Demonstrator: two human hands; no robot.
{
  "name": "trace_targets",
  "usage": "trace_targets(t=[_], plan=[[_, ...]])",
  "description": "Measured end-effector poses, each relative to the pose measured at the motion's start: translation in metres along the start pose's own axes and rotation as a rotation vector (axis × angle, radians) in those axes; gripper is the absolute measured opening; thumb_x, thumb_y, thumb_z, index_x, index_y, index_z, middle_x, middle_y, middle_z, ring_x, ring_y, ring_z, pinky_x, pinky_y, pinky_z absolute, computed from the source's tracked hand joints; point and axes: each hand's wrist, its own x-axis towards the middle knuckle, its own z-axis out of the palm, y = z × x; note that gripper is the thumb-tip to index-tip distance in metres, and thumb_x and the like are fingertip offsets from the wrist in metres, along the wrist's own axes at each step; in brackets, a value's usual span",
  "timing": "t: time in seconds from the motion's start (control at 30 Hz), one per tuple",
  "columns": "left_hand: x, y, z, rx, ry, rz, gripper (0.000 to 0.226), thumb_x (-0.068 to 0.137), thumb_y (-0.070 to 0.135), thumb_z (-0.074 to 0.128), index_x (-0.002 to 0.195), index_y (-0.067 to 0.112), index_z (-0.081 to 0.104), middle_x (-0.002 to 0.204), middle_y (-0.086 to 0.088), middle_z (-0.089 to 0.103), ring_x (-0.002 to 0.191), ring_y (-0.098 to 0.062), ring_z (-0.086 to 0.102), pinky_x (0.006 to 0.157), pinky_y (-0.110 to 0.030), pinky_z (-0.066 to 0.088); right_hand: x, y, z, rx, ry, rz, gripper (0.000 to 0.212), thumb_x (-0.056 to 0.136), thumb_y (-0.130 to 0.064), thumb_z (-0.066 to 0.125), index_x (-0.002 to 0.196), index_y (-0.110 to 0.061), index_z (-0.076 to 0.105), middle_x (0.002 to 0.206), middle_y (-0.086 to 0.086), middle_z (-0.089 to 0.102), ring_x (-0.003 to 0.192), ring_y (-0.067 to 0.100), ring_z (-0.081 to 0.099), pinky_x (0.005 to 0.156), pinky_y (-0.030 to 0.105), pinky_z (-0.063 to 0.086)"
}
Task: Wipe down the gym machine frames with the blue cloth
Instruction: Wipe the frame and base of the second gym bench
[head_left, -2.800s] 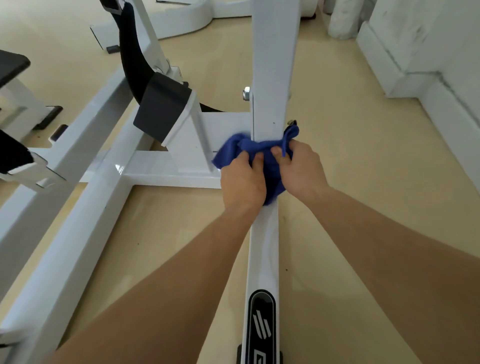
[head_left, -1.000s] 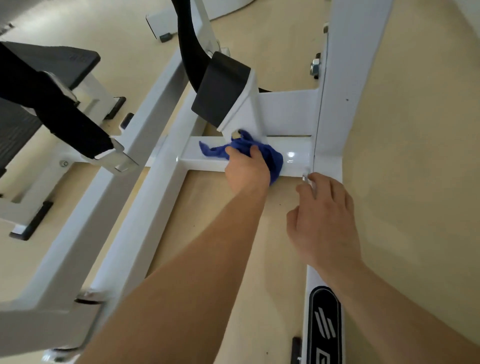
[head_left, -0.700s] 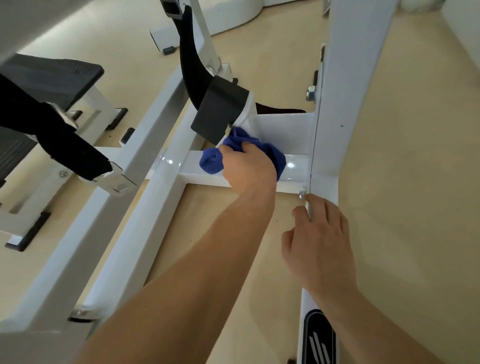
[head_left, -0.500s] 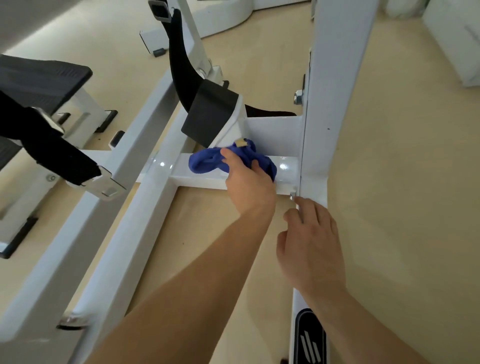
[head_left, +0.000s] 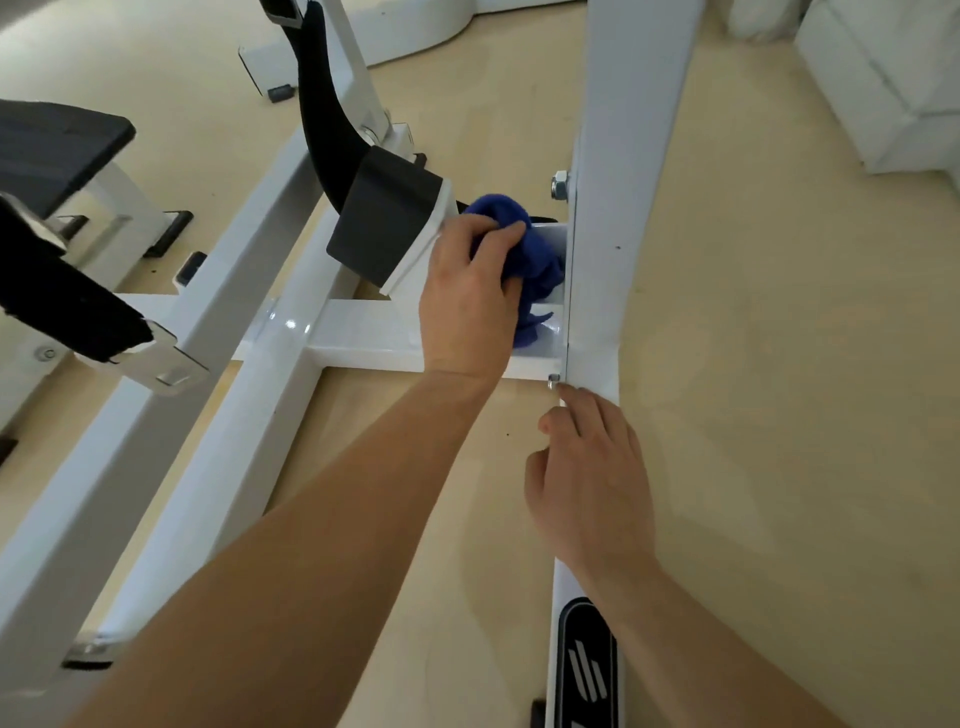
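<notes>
A person's left hand (head_left: 470, 296) grips the bunched blue cloth (head_left: 537, 260), pressing it into the corner where the white crossbar (head_left: 363, 338) meets the upright post (head_left: 623, 156). The post stands just right of the cloth, and the crossbar's bare length runs away to the left. The right hand (head_left: 592, 478), fingers relaxed and holding nothing, rests on the base rail (head_left: 587, 675) below the post.

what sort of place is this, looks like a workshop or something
Probably a gym: white machine frames bolted together, a black padded seat at left, and a logo plate on the base bar.
</notes>
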Motion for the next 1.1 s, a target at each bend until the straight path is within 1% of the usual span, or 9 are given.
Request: trace_targets(t=[0.17, 0.33, 0.5, 0.63, 0.7, 0.77, 0.87, 0.93, 1.1], plan=[[0.007, 0.006, 0.009, 0.06, 0.075, -0.08, 0.019, 0.083, 0.012, 0.068, 0.102, 0.01, 0.068, 0.109, -0.008, 0.06, 0.087, -0.023, 0.062, 0.072, -0.028, 0.049, 0.001, -0.001, -0.001, 0.005, -0.007, 0.002, 0.032, 0.081, -0.018, 0.038, 0.096, -0.012, 0.066, 0.131, 0.005, 0.059, 0.125, 0.025, 0.051, 0.1, 0.042, 0.046], [-0.015, 0.0, 0.024, 0.109, -0.052, -0.095, 0.017, 0.079, 0.005, 0.068, 0.096, 0.007, 0.072, 0.101, -0.01, 0.064, 0.077, -0.029, 0.063, 0.068, -0.036, 0.053, 0.0, 0.0, -0.001, -0.009, -0.016, -0.006, 0.032, 0.081, -0.018, 0.04, 0.096, -0.012, 0.067, 0.133, 0.005, 0.059, 0.126, 0.024, 0.051, 0.101, 0.04, 0.046], [-0.018, 0.003, 0.019, 0.033, -0.152, -0.073, 0.026, 0.089, 0.007, 0.059, 0.112, 0.01, 0.071, 0.113, -0.005, 0.065, 0.094, -0.026, 0.063, 0.084, -0.031, 0.05, 0.001, -0.001, -0.002, -0.005, -0.011, 0.001, 0.032, 0.08, -0.019, 0.042, 0.095, -0.011, 0.069, 0.131, 0.006, 0.06, 0.124, 0.025, 0.052, 0.099, 0.041, 0.047], [-0.011, 0.004, 0.004, 0.013, -0.111, 0.016, 0.033, 0.09, 0.015, 0.056, 0.123, 0.018, 0.057, 0.115, 0.004, 0.065, 0.1, -0.019, 0.063, 0.086, -0.033, 0.051, 0.001, -0.001, -0.002, 0.001, -0.008, 0.009, 0.029, 0.079, -0.018, 0.044, 0.094, -0.011, 0.068, 0.13, 0.006, 0.06, 0.123, 0.025, 0.053, 0.099, 0.041, 0.048], [-0.009, 0.003, 0.003, 0.083, -0.071, 0.077, 0.03, 0.091, 0.015, 0.057, 0.121, 0.018, 0.059, 0.117, 0.01, 0.06, 0.102, -0.013, 0.059, 0.087, -0.029, 0.05, 0.002, -0.001, -0.001, 0.01, -0.006, 0.007, 0.034, 0.079, -0.019, 0.04, 0.095, -0.01, 0.069, 0.131, 0.006, 0.06, 0.124, 0.025, 0.053, 0.099, 0.042, 0.048], [-0.007, 0.005, 0.004, 0.081, -0.011, 0.06, 0.021, 0.091, 0.017, 0.06, 0.112, 0.02, 0.061, 0.111, 0.014, 0.056, 0.102, -0.008, 0.056, 0.085, -0.026, 0.048, 0.001, -0.001, -0.001, 0.012, -0.004, 0.006, 0.035, 0.079, -0.019, 0.039, 0.095, -0.01, 0.069, 0.131, 0.006, 0.06, 0.124, 0.025, 0.053, 0.1, 0.042, 0.047], [-0.007, 0.011, 0.005, 0.149, 0.029, 0.126, 0.032, 0.084, 0.008, 0.065, 0.114, 0.016, 0.068, 0.126, -0.007, 0.056, 0.116, -0.025, 0.051, 0.09, -0.032, 0.044, 0.001, -0.001, -0.001, 0.014, -0.003, 0.003, 0.035, 0.08, -0.019, 0.039, 0.095, -0.011, 0.069, 0.131, 0.005, 0.06, 0.124, 0.025, 0.053, 0.1, 0.041, 0.047], [-0.004, 0.011, 0.006, 0.139, 0.017, 0.128, 0.031, 0.082, 0.006, 0.064, 0.112, 0.012, 0.07, 0.124, -0.01, 0.059, 0.115, -0.028, 0.052, 0.087, -0.033, 0.047, 0.001, -0.001, -0.001, 0.011, -0.005, 0.005, 0.034, 0.08, -0.019, 0.04, 0.096, -0.011, 0.069, 0.132, 0.005, 0.06, 0.125, 0.024, 0.052, 0.101, 0.04, 0.047], [0.009, 0.01, 0.007, 0.035, 0.044, 0.133, 0.028, 0.077, 0.002, 0.061, 0.102, 0.009, 0.071, 0.104, -0.005, 0.067, 0.094, -0.024, 0.062, 0.075, -0.036, 0.054, 0.002, -0.001, 0.001, 0.008, 0.0, 0.002, 0.034, 0.08, -0.02, 0.039, 0.095, -0.012, 0.068, 0.132, 0.005, 0.06, 0.124, 0.024, 0.053, 0.1, 0.041, 0.047]])
